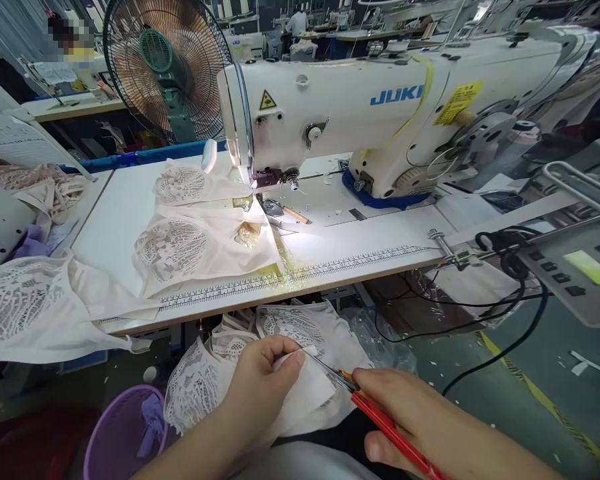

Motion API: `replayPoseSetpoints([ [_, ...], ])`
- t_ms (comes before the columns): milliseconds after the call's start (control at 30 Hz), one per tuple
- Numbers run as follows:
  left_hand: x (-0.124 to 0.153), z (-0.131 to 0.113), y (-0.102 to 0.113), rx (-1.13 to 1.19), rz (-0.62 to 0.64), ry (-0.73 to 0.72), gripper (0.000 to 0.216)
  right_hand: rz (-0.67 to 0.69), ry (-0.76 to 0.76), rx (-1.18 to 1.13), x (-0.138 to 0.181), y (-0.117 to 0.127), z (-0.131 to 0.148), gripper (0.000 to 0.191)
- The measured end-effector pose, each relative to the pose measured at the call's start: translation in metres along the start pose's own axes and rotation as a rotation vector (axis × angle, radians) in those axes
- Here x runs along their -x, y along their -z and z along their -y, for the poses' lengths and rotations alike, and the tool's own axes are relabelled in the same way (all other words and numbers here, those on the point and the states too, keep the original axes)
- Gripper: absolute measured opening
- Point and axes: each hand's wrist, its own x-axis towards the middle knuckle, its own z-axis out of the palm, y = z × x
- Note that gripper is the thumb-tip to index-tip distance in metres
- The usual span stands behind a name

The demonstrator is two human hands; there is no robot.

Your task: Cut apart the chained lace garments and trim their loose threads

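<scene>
Table [115, 220]; fan [163, 57]; bin [100, 433] near lace garment [195, 387]

1. the brightest patch is on the tabletop [325, 230], just beneath the needle end of the sewing machine [310, 120], where white light washes out surface detail.
2. at right, a small screen [593, 267] glows yellow-green.
3. scattered reflections speckle the clear plastic bag [387, 343]; a thin gleam runs along the blades of the red-handled scissors [380, 418].
4. below the tabletop it is dimmer, and the lower left corner sinks into near-black red.
5. wide-angle distortion stretches things near the edges; the machine's right end looks bent.
6. the far background is soft, and coarse pixelation hides a patch at upper left.
7. nearer lace [195, 387] stays fairly crisp.
</scene>
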Motion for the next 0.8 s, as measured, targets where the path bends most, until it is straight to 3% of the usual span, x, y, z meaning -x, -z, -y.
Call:
replayPoseSetpoints([
  [300, -0.003, 0.012, 0.000, 0.112, -0.015, 0.034, 0.018, 0.030, -0.180, -0.010, -0.002, 0.003, 0.009, 0.033],
  [500, -0.003, 0.010, 0.000, 0.139, -0.011, 0.021, 0.013, -0.049, -0.120, -0.009, -0.007, -0.006, -0.004, 0.036],
  [667, -0.004, 0.009, 0.002, 0.118, 0.006, -0.021, 0.012, -0.251, -0.042, -0.187, -0.010, -0.009, -0.014, 0.040],
  [800, -0.006, 0.006, 0.003, 0.050, -0.009, -0.061, 0.011, -0.455, 0.107, -0.497, -0.008, -0.009, -0.002, 0.026],
])
